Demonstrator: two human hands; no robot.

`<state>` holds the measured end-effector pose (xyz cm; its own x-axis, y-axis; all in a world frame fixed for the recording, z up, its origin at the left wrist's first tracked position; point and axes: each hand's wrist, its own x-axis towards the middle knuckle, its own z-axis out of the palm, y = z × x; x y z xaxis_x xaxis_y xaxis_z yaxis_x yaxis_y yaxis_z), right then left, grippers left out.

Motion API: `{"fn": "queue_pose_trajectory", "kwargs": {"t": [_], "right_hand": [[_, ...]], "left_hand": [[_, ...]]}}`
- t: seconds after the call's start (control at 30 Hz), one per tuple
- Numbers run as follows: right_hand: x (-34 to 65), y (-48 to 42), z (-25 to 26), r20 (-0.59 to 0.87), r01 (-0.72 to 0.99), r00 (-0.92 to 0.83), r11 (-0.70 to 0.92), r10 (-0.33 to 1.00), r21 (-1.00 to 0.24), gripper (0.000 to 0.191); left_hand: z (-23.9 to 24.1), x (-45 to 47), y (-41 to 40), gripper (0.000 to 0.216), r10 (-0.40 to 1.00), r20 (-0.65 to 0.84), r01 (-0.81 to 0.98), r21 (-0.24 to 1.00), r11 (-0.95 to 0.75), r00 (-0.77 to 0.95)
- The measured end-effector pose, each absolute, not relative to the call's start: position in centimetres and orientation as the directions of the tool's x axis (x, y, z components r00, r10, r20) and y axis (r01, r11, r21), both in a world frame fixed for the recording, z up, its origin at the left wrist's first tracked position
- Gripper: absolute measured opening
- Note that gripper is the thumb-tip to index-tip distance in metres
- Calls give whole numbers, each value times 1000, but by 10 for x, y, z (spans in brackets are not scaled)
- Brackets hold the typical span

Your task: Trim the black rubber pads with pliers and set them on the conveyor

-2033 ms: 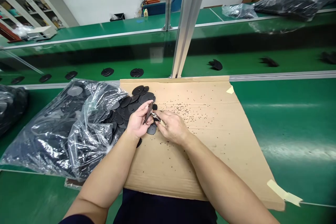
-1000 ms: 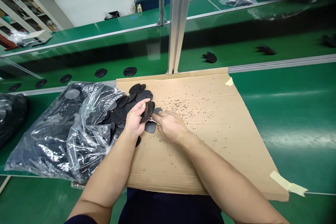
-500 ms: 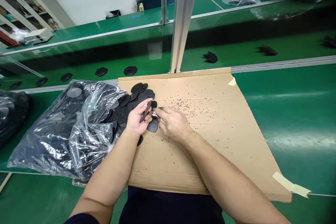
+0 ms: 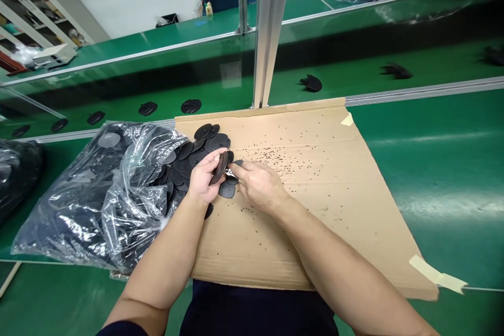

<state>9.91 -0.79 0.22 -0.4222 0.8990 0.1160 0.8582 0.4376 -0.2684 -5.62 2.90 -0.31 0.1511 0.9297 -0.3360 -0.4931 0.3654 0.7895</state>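
My left hand (image 4: 203,178) is closed around a thin black disc (image 4: 219,168), tilted up on its edge, over a pile of similar black discs (image 4: 183,168). Facing it, my right hand (image 4: 260,185) is closed on small metal nippers (image 4: 229,172). Their bright jaws show beside the held disc; most of the handle is hidden in my palm. Whether jaws and disc touch, I cannot tell. Under both hands lies a cardboard sheet (image 4: 315,205), sprinkled with tiny black bits (image 4: 271,156), thickest beyond my right hand.
A clear plastic bag (image 4: 84,210) full of black discs bulges at the left, its mouth by the pile. Behind the cardboard rises a metal post (image 4: 269,37). Black parts (image 4: 191,106) lie spaced along a green belt (image 4: 220,92). Tape (image 4: 437,274) holds the cardboard's right corner.
The held disc has turned a little, showing more of its face. The nippers show less between my fingers. The whole view has shifted slightly.
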Motion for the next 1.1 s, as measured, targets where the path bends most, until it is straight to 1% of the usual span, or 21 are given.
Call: {"fn": "queue_pose_trajectory", "kwargs": {"t": [0.2, 0.37, 0.5, 0.6, 0.73, 0.8, 0.87, 1.0, 1.1], "right_hand": [[98, -8, 2, 104, 859, -414, 426, 904, -283, 34], [99, -7, 6, 45, 869, -420, 416, 907, -267, 32], [99, -7, 6, 21, 864, -425, 412, 905, -289, 34], [98, -7, 3, 48, 855, -408, 399, 912, -331, 38], [97, -5, -1, 100, 833, -321, 330, 942, -444, 38], [98, -3, -2, 129, 842, -252, 283, 959, -459, 37], [100, 0, -5, 152, 847, -234, 278, 960, -452, 34], [103, 4, -14, 176, 813, -365, 405, 914, -418, 32], [102, 6, -20, 175, 825, -391, 429, 904, -369, 33]], "left_hand": [[-5, -57, 30, 32, 928, -334, -481, 795, 370, 163], [-10, -57, 30, 38, 941, -313, -433, 836, 337, 127], [-10, -56, 30, 40, 943, -311, -422, 843, 333, 121], [-8, -56, 31, 39, 932, -335, -447, 818, 361, 139], [-7, -56, 31, 36, 926, -342, -522, 766, 375, 162], [-7, -56, 32, 36, 935, -338, -565, 753, 337, 107], [-8, -56, 34, 36, 946, -325, -605, 751, 264, 9], [-10, -56, 37, 39, 953, -272, -653, 747, 125, -129], [-9, -56, 38, 43, 954, -225, -642, 765, 48, -198]]}}
